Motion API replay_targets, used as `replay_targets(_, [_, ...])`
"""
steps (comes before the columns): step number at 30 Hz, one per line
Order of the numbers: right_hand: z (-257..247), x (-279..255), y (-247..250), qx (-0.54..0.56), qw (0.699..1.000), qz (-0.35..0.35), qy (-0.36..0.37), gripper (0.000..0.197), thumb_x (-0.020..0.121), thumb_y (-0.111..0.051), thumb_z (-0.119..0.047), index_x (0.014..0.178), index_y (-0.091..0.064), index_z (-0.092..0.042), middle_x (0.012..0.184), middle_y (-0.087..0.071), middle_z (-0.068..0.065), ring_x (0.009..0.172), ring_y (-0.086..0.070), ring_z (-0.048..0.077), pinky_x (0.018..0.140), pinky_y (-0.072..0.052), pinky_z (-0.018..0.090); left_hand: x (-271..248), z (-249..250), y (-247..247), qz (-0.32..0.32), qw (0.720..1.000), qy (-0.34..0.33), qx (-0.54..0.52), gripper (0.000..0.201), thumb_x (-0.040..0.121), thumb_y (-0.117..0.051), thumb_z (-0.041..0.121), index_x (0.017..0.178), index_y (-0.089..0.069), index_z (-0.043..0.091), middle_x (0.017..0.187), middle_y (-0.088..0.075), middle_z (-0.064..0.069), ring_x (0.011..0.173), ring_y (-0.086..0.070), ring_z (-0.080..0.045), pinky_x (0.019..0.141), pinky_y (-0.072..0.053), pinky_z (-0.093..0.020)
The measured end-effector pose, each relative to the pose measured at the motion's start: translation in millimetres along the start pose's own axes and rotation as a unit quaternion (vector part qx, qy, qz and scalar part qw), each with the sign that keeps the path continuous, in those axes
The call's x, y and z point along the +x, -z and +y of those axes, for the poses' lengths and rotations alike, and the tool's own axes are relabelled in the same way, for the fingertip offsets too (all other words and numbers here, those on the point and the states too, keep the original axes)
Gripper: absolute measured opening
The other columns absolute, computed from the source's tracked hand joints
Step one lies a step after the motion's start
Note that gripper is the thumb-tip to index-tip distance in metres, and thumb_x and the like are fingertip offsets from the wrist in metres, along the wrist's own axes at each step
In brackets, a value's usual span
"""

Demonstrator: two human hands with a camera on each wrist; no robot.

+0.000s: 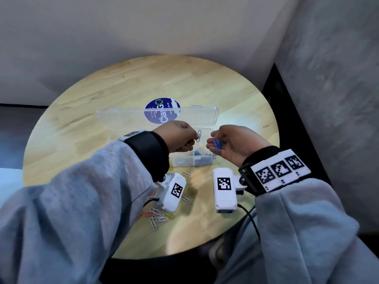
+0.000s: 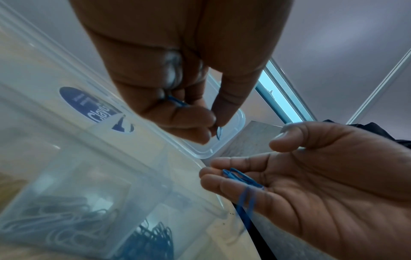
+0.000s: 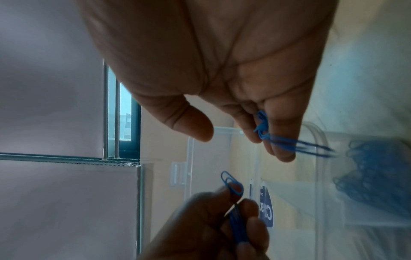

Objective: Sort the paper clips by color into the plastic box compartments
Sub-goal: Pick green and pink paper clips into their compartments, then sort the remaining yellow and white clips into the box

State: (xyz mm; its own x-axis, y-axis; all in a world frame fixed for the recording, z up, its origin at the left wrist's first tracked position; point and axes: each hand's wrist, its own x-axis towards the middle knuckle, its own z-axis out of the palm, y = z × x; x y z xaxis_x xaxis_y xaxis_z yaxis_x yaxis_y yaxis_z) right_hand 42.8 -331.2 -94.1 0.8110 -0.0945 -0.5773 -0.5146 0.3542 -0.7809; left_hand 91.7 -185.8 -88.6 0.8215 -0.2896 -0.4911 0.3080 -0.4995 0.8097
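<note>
My left hand (image 1: 192, 140) pinches a single blue paper clip (image 1: 198, 135) between thumb and forefinger, above the clear plastic box (image 1: 205, 163). My right hand (image 1: 213, 141) is palm up just to the right, its curled fingers holding a small bunch of blue clips (image 1: 217, 144). The left wrist view shows the pinched clip (image 2: 219, 132) and the bunch (image 2: 242, 179), with one clip hanging down. In the box, a near compartment holds white clips (image 2: 55, 227) and the one beside it blue clips (image 2: 151, 241). The bunch (image 3: 264, 135) sits between the right hand's fingers.
The box's clear lid (image 1: 123, 117) lies open toward the far side on the round wooden table (image 1: 92, 111), over a blue sticker (image 1: 162, 110). Loose white clips (image 1: 158, 219) and some red and yellow ones lie near the front edge under my left wrist. A black cable (image 1: 252, 220) hangs at front right.
</note>
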Motion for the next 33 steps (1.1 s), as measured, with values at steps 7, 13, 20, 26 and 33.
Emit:
replay_targets(7, [0.9, 4.1, 1.4, 0.078, 0.997, -0.001, 0.013, 0.012, 0.084, -0.039, 0.004, 0.085, -0.046, -0.005, 0.086, -0.042, 0.014, 0.071, -0.046, 0.023, 0.048, -0.049, 0.017, 6.2, 3.2, -9.3, -0.005, 0.999, 0.015, -0.033, 0.020, 0.089, -0.056, 0.006, 0.070, -0.055, 0.009, 0.067, -0.053, -0.006, 0.056, -0.053, -0.015, 0.048, -0.051, -0.012])
replay_targets(13, [1.2, 4.3, 2.9, 0.023, 0.999, -0.028, 0.013, 0.013, 0.082, -0.041, 0.002, 0.079, -0.046, -0.009, 0.075, -0.041, 0.011, 0.064, -0.042, 0.019, 0.056, -0.043, 0.021, 8.5, 6.0, -12.3, 0.004, 0.998, 0.014, -0.055, 0.015, 0.090, -0.055, 0.007, 0.077, -0.059, 0.009, 0.076, -0.057, -0.007, 0.065, -0.058, -0.016, 0.072, -0.055, -0.021])
replay_targets(20, [2.8, 1.5, 2.4, -0.173, 0.980, -0.012, 0.093, 0.015, 0.086, -0.046, -0.002, 0.079, -0.054, -0.013, 0.077, -0.051, 0.003, 0.077, -0.049, 0.018, 0.076, -0.046, 0.027, 3.7, 10.1, -14.0, -0.007, 0.997, 0.005, -0.082, 0.033, 0.090, -0.037, -0.011, 0.078, -0.059, 0.012, 0.081, -0.058, -0.008, 0.072, -0.061, -0.013, 0.062, -0.054, -0.013])
replay_targets(26, [12.2, -18.0, -2.5, -0.554, 0.818, -0.074, 0.138, 0.010, 0.084, -0.059, -0.019, 0.074, -0.061, -0.016, 0.063, -0.057, -0.005, 0.057, -0.052, 0.012, 0.055, -0.045, 0.023, -3.0, 5.3, 1.2, -0.012, 0.990, -0.007, -0.140, 0.033, 0.090, -0.037, -0.015, 0.080, -0.059, 0.007, 0.082, -0.057, -0.009, 0.073, -0.061, -0.016, 0.060, -0.055, -0.013])
replay_targets(33, [39.6, -6.7, -24.0, -0.727, 0.669, -0.078, 0.130, 0.030, 0.089, -0.054, -0.015, 0.117, -0.063, -0.021, 0.108, -0.064, -0.004, 0.099, -0.060, 0.016, 0.081, -0.047, 0.024, -14.3, -9.1, 24.0, 0.004, 0.989, -0.016, -0.144, 0.034, 0.090, -0.037, -0.015, 0.082, -0.060, 0.008, 0.084, -0.057, -0.008, 0.073, -0.062, -0.015, 0.060, -0.055, -0.012])
